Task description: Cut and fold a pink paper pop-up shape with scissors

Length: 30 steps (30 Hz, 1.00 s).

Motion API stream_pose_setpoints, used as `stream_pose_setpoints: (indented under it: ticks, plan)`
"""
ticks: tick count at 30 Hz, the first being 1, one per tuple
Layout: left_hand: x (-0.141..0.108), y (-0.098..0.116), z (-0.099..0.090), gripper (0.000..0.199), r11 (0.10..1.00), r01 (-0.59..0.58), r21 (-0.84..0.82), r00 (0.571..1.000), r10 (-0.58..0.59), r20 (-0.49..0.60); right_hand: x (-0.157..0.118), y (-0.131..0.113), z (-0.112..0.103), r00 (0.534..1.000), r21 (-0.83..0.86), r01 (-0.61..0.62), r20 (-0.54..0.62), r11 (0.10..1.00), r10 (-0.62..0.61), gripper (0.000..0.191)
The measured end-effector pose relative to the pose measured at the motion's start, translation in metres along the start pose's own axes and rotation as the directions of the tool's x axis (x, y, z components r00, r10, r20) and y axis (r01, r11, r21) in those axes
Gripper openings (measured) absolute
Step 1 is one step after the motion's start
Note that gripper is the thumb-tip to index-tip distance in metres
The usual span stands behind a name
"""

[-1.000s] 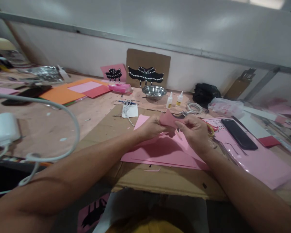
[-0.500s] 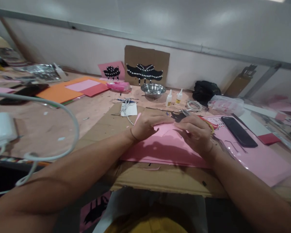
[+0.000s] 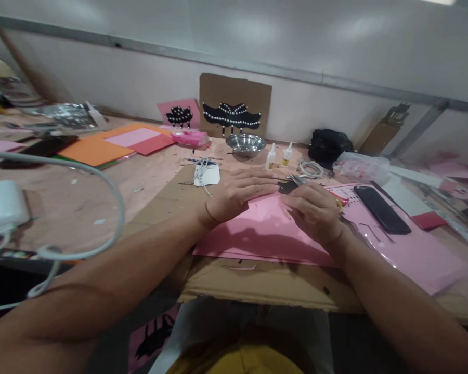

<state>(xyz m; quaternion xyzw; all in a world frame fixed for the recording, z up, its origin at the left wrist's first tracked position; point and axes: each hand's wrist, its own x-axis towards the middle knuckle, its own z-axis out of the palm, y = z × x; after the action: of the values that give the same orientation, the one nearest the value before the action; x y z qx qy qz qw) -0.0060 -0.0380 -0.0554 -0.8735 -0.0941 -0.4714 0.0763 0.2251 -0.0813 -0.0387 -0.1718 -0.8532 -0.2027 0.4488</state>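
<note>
My left hand (image 3: 237, 193) lies flat with its fingers stretched out over the far left part of a pink sheet of paper (image 3: 253, 239). Fingers bent and pressed together, my right hand (image 3: 314, 210) rests on the right part of that sheet; what lies between its fingertips is hidden. Just beyond the fingertips of both hands is a black paper piece (image 3: 286, 187). Scissors with red and yellow handles (image 3: 339, 202) lie partly covered behind my right hand. The pink sheet sits on a brown cardboard sheet (image 3: 253, 285).
At right, a black phone (image 3: 382, 210) lies on pink paper in clear plastic. Behind stand a metal bowl (image 3: 245, 145), two small glue bottles (image 3: 271, 158) and beaded black cutouts on cardboard (image 3: 236, 85). A white cable (image 3: 119, 202) loops at left, near my left forearm.
My left hand has flattened, its fingers now stretched over the paper's far edge. The raised paper between my hands now lies flatter. My right hand has shifted only slightly.
</note>
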Motion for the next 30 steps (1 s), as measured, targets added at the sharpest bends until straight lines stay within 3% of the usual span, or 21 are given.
stream_pose_setpoints:
  ticks: [5,12,17,20,22,27,30]
  plan:
    - [0.004,0.003,0.000,0.025,1.000,0.020,0.012,1.000,-0.020,-0.018,-0.006,0.003,0.004,0.994,0.028,-0.099,-0.037,0.995,0.100,0.007]
    - [0.006,0.006,0.001,0.025,0.998,0.061,-0.004,0.998,-0.061,-0.009,-0.005,0.003,0.004,0.994,0.026,-0.105,-0.031,0.994,0.106,0.008]
    - [0.001,0.007,0.011,0.024,0.966,0.202,-0.161,0.973,-0.216,-0.078,0.000,-0.001,0.006,0.976,0.118,-0.219,0.017,0.968,0.219,0.002]
    - [-0.001,0.009,0.012,0.022,0.935,0.277,-0.223,0.950,-0.301,-0.083,0.002,-0.002,0.006,0.971,0.156,-0.237,0.003,0.959,0.240,0.008]
    - [-0.001,0.008,0.011,0.024,0.938,0.260,-0.227,0.953,-0.287,-0.097,0.001,-0.001,0.006,0.973,0.149,-0.228,-0.005,0.962,0.231,0.009]
    - [0.000,0.005,0.005,0.025,0.981,0.110,-0.158,0.989,-0.123,-0.081,0.000,-0.002,0.003,0.979,0.103,-0.195,-0.042,0.975,0.200,0.007]
    - [0.001,0.005,0.002,0.019,0.986,0.096,-0.134,0.992,-0.106,-0.066,0.001,-0.003,0.000,0.984,0.104,-0.164,-0.047,0.981,0.170,0.011]
